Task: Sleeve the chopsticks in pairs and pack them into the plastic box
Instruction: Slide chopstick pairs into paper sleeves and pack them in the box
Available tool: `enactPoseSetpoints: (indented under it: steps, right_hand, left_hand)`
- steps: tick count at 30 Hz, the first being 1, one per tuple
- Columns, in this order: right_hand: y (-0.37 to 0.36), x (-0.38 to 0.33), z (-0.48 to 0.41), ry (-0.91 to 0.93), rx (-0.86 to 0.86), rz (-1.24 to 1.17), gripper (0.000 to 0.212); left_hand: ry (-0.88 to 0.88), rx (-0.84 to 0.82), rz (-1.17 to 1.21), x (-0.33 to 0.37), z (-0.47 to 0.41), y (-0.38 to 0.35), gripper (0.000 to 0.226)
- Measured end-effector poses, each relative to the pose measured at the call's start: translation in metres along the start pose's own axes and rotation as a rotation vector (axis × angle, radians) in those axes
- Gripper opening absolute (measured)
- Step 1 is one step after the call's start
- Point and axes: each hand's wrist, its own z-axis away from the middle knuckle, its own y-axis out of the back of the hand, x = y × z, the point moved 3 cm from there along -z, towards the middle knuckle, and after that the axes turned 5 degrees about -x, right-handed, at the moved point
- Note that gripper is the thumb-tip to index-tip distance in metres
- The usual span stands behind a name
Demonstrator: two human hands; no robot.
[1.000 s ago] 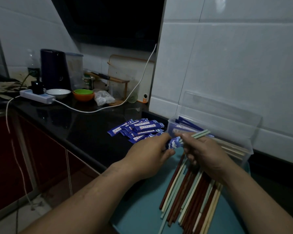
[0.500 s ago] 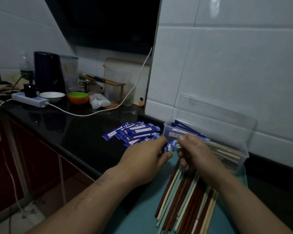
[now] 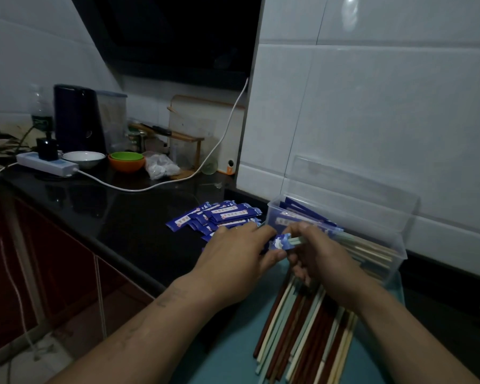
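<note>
Item under inspection: a blue printed sleeve [image 3: 280, 242] is being held just in front of the plastic box [image 3: 396, 263], above the far edge of a teal mat [image 3: 227, 356]. The left hand [image 3: 239, 261] is pinching it, with thumb and fingers clamped on the paper. A pale green chopstick pair [image 3: 298, 240] is sitting with its tips at the sleeve's mouth; how far in cannot be told. The right hand [image 3: 320, 257] is gripping that pair, fingers curled round it.

The box is standing at the back edge of the table [image 3: 108, 217] against the tiled wall, with its lid [image 3: 358, 184] raised and sleeved pairs lying inside. Loose chopsticks [image 3: 297, 328], red-brown and pale, are lying bundled on the mat below the right hand. Empty sleeves [image 3: 222, 214] are lying heaped on the table just left of the box. Toward the far left corner, a power strip [image 3: 46, 163], a white bowl [image 3: 83, 159] and a green bowl [image 3: 126, 161] are sitting together.
</note>
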Motion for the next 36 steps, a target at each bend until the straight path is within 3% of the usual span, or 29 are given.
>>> enactPoseSetpoints:
  steps: [7, 15, 19, 22, 26, 28, 33, 36]
  right_hand:
    - [0.002, -0.005, 0.005, 0.031, 0.002, 0.071, 0.048]
    - [0.001, -0.008, 0.004, 0.083, 0.125, 0.076, 0.012]
    - [0.010, -0.008, 0.003, 0.085, 0.214, -0.063, 0.009]
    - [0.014, -0.013, 0.005, 0.143, 0.292, -0.089, 0.018]
    - [0.050, -0.029, 0.022, 0.265, 0.821, 0.156, 0.019]
    - [0.068, -0.031, 0.030, 0.303, 0.996, 0.313, 0.014]
    - [0.075, -0.017, 0.019, 0.290, 0.953, 0.586, 0.009]
    - [0.078, -0.007, 0.012, 0.254, 0.897, 0.682, 0.011]
  left_hand:
    - [0.002, -0.020, -0.035, 0.002, -0.001, 0.001, 0.043]
    - [0.009, -0.026, -0.064, 0.005, 0.001, 0.002, 0.055]
    - [-0.024, -0.023, -0.053, 0.007, -0.006, 0.009, 0.054]
    - [-0.072, -0.041, -0.096, 0.014, -0.021, 0.021, 0.054]
    - [-0.135, -0.017, -0.193, 0.017, -0.078, 0.034, 0.061]
    - [-0.161, -0.024, -0.207, 0.019, -0.109, 0.028, 0.066]
    - [-0.220, -0.142, -0.210, 0.038, -0.158, -0.005, 0.077]
    - [-0.228, -0.162, -0.155, 0.035, -0.152, -0.019, 0.072]
